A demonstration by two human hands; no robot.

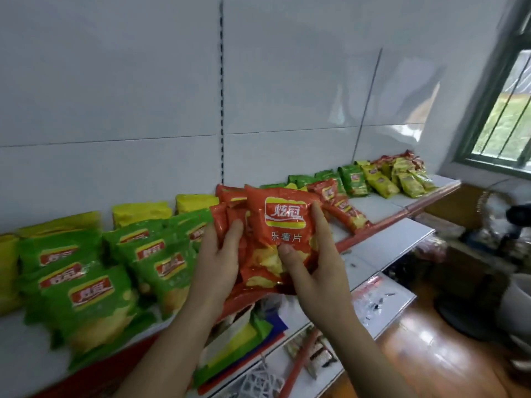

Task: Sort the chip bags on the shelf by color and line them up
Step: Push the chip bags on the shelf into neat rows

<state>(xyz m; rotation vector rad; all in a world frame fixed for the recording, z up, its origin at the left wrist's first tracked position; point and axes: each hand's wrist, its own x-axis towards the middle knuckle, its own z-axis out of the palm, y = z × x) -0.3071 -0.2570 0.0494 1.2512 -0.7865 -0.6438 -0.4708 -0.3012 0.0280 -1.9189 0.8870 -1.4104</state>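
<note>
Head view: both hands up in front of the shelf (pixel 382 209), holding red chip bags. Right hand (pixel 313 271) grips the front red bag (pixel 283 225), thumb pressed on its lower front, fingers wrapped up its right edge. Left hand (pixel 222 254) holds the bunch of red bags (pixel 227 216) just behind and left of that front bag, fingers laid up against them; how tightly it curls behind them I cannot tell. More red bag edges stick out above and below the hands.

Left of the left hand: green chip bags (pixel 92 291) in overlapping rows on the shelf, tilted, labels facing forward. Behind those, against the white back panel (pixel 115 96), a row of yellow bags (pixel 140 212).

Right of the right hand, further along the shelf: a few red bags lying flat (pixel 349 211), then a mixed unsorted pile (pixel 373 179) of green, yellow and red bags near the far end, close to the window (pixel 508 110).

Below the hands: lower shelf (pixel 382 254) with small items too blurred to name, and colored packets (pixel 244 340) under the wrists. Wooden floor (pixel 431 340) at lower right, a fan (pixel 494 214) beside the shelf end.
</note>
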